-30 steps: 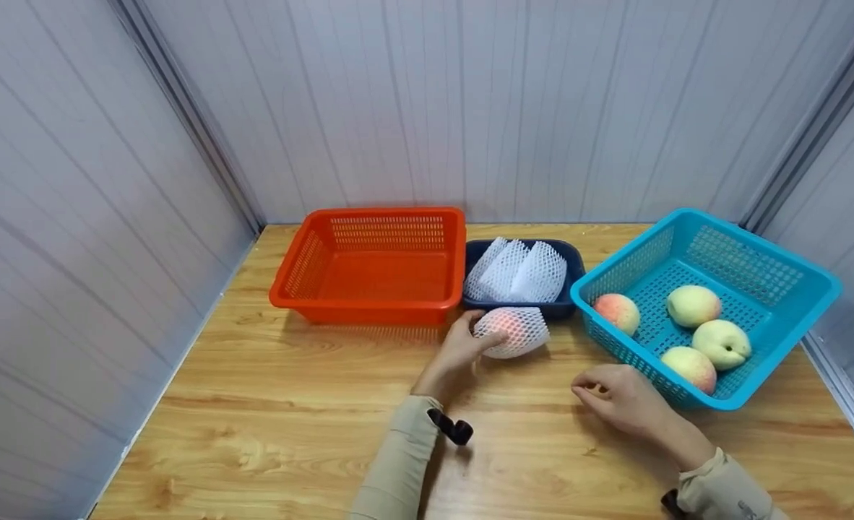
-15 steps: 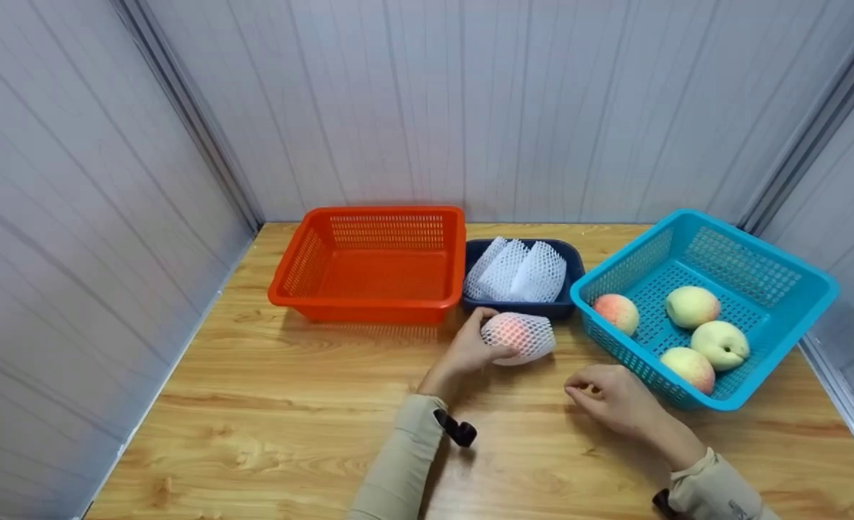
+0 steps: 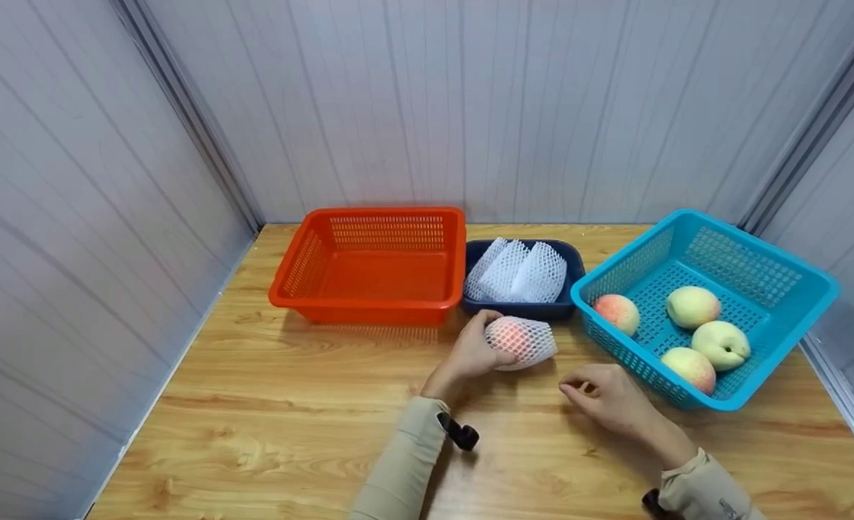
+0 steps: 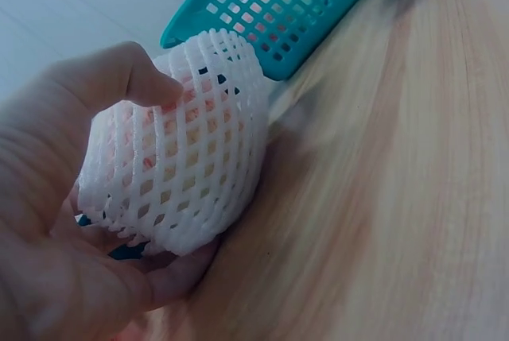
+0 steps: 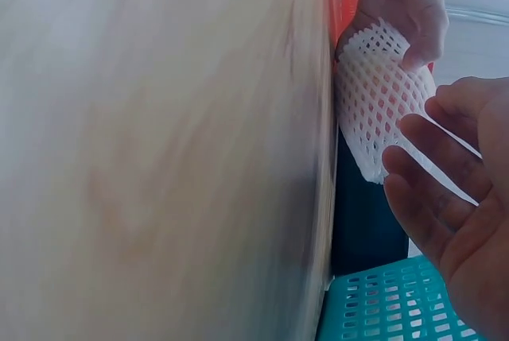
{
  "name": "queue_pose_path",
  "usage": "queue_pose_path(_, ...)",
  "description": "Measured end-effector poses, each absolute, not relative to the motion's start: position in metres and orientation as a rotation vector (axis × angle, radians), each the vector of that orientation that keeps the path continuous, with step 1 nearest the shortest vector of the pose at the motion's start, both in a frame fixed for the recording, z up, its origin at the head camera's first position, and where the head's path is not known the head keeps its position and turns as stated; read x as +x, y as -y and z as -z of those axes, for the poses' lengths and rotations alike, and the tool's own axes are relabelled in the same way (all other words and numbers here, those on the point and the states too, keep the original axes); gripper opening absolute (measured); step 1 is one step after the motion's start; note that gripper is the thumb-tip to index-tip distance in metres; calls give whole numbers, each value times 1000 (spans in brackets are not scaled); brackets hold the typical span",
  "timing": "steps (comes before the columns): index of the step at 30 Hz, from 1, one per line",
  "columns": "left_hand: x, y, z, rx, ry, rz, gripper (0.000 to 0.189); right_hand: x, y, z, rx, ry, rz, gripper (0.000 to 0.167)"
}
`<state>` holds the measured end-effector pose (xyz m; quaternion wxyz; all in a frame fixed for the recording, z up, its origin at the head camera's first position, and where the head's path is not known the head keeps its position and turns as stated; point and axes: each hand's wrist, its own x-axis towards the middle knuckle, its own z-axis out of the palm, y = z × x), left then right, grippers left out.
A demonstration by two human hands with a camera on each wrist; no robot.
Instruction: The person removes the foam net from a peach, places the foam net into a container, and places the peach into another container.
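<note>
A peach in a white foam net (image 3: 519, 343) is gripped by my left hand (image 3: 474, 352), thumb on the near side and fingers behind, just in front of the dark blue tray. In the left wrist view the netted peach (image 4: 187, 142) shows pinkish through the mesh, and the thumb (image 4: 119, 79) presses its upper side. My right hand (image 3: 615, 401) is apart from it, beside the blue basket's near corner, holding nothing. Seen from the right wrist, that hand's fingers (image 5: 445, 154) are loosely bent with space between them and the netted peach (image 5: 374, 98).
An orange basket (image 3: 369, 314) stands at the back left. The dark blue tray (image 3: 575, 263) beside it holds several white foam nets (image 3: 539, 274). On the right, a blue basket (image 3: 781, 347) contains several peaches (image 3: 693, 307). Pale walls (image 3: 499, 108) enclose the wooden table (image 3: 290, 433).
My left hand has shifted slightly right and nearer with the netted peach. The right hand has drifted a little left, narrowing the distance between the hands. Baskets and tray stay put.
</note>
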<state>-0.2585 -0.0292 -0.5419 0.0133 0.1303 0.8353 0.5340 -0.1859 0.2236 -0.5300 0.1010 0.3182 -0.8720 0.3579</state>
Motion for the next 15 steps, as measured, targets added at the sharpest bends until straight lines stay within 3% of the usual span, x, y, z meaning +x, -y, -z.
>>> queue_pose_path(7, -257, 34, 548, 447, -2519, -1809, 66, -187, -224, 528, 905, 2601, -1076, 1)
queue_pose_path(15, -251, 48, 547, 535, -2191, -2031, 64, -183, -222, 520, 857, 2522, -1188, 7)
